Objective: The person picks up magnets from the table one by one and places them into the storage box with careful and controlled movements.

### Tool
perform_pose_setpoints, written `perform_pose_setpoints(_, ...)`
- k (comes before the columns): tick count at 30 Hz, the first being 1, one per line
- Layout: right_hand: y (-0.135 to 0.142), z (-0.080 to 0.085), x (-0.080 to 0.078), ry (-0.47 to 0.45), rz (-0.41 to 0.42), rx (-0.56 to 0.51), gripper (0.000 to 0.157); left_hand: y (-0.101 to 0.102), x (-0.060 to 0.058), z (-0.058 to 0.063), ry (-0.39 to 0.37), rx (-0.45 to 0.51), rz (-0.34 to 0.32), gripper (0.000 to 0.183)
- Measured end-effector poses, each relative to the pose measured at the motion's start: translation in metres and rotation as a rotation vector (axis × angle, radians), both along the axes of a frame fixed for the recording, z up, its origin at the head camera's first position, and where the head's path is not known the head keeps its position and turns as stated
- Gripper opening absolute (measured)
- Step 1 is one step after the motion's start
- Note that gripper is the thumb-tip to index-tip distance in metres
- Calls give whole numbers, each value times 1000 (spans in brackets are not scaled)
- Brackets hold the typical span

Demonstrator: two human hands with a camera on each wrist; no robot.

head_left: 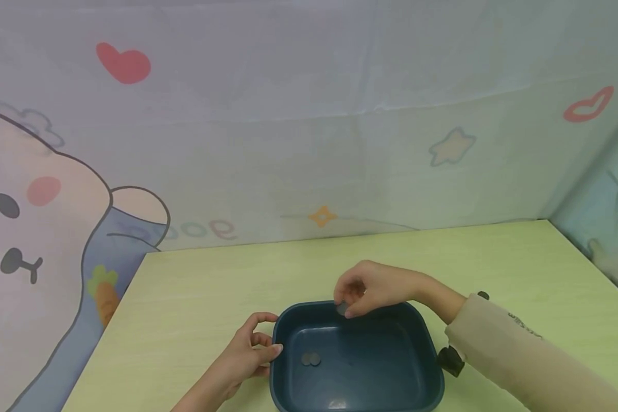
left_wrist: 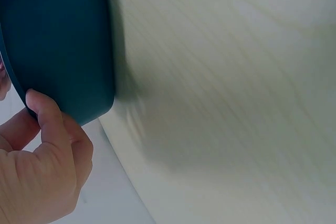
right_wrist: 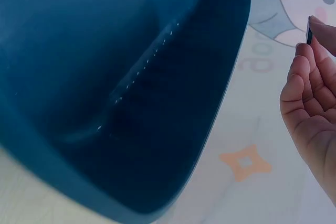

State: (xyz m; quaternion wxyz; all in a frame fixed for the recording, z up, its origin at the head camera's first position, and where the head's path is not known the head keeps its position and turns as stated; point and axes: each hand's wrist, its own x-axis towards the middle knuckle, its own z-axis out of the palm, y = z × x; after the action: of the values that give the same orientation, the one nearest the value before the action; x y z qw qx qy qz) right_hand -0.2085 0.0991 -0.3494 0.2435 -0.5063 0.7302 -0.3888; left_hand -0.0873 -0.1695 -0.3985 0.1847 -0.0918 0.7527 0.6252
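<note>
A dark blue plastic basin (head_left: 371,372) sits on the table in front of me in the head view. My left hand (head_left: 242,355) grips its left rim, thumb at the edge and fingers along the outside wall, as the left wrist view also shows. Over the far rim, my right hand (head_left: 378,286) pinches a small, thin, grey coin-like disc (head_left: 342,309) between thumb and fingers; the right wrist view shows this disc (right_wrist: 308,31) edge-on. Two similar grey discs (head_left: 315,359) lie side by side on the basin floor, towards the left.
The basin stands on a pale yellow-green table (head_left: 211,286). Behind rises a cloth backdrop (head_left: 288,143) printed with a cartoon bear, hearts and stars. A small black object (head_left: 450,360) shows below the right sleeve, next to the basin's right side.
</note>
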Motion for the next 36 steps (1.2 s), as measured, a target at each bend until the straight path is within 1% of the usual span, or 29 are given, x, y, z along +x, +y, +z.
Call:
perform_pose_setpoints(13, -18, -2, 3, -6, 0, -7, 16, 0, -1, 0, 5, 5, -7, 52)
perform_pose_setpoints(17, -22, -3, 2, -8, 2, -10, 16, 0, -1, 0, -2, 3, -2, 53)
perform_pose_setpoints(23, -24, -3, -1, 12, 12, -18, 16, -2, -2, -1, -3, 5, -5, 53)
perform_pose_setpoints(29, -13, 0, -1, 39, -14, -4, 14, -3, -2, -2, -3, 3, 1, 54)
perform_pose_setpoints(33, 2, 4, -1, 62, -52, 13, 13, -3, -1, -3, -3, 5, 8, 54)
perform_pose_setpoints(36, 17, 6, 0, 57, -86, 20, 14, -3, -1, -2, 4, 0, 15, 53)
